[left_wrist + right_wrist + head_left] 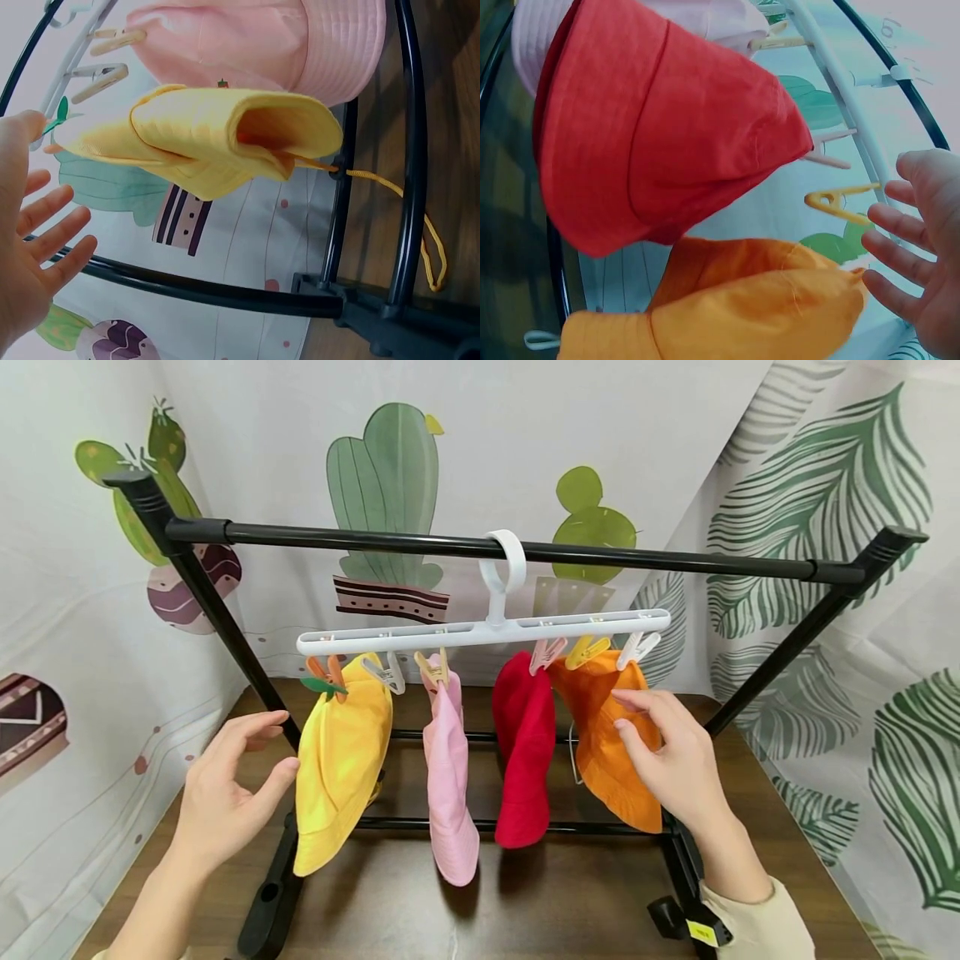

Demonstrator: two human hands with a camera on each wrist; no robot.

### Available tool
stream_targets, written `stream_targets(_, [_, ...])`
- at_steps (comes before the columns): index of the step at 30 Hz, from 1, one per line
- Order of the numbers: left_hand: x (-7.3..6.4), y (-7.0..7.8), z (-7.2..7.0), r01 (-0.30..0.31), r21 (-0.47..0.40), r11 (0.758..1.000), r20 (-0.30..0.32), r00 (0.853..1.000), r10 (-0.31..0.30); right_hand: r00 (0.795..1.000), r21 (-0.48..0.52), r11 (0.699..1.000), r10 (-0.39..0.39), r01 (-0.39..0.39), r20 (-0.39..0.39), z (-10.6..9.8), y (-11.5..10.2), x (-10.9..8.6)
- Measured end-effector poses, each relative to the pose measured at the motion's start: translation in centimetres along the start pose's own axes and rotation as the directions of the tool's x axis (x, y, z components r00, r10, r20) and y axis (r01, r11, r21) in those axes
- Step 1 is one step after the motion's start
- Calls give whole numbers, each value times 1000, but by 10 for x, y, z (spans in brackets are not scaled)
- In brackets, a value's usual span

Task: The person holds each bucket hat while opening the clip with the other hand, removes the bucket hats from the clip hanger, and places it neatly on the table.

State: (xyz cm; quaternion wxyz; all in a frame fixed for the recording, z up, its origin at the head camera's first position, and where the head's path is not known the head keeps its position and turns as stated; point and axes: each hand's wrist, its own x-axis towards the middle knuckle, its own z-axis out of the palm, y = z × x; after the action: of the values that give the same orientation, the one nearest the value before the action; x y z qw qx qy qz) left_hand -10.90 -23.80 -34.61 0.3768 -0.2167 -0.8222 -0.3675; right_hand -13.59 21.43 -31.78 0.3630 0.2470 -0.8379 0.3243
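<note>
Four bucket hats would exceed my naming, so singly: a yellow hat point(341, 760), a pink hat point(450, 777), a red hat point(522, 760) and an orange hat point(611, 735) hang from clothespin clips on a white hanger point(450, 633). My left hand point(228, 781) is held beside the yellow hat, fingers relaxed and holding nothing. An orange clip point(326, 677) and a green leaf top that hat. To the right, my right hand point(675, 756) overlaps the orange hat's edge in the head view, thumb and fingers apart. In the right wrist view its fingertips sit close to the orange hat's point(757, 315) peak.
A black rack bar point(375, 539) carries the hanger's hook point(506, 560). The rack's slanted posts point(225, 627) flank the hats, and lower bars cross behind them. Everything stands on a brown wooden table point(397, 893). A yellow cord point(397, 187) dangles from the yellow hat. Patterned cloth surrounds it.
</note>
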Motion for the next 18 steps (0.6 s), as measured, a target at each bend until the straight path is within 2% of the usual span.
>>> stream_targets(5, [1,5,2,69,-9,998,40,997,-68,999,33,999,-4,3,47,8,-4,3])
stream_targets(11, [2,7,3,152,8,988,99,983,-152,995,62,998,8,-14,100,18,-14,7])
stream_targets(18, [1,6,7,146,2,989,97,985,-146,994,97,995,-47,38,94,29,-22,14])
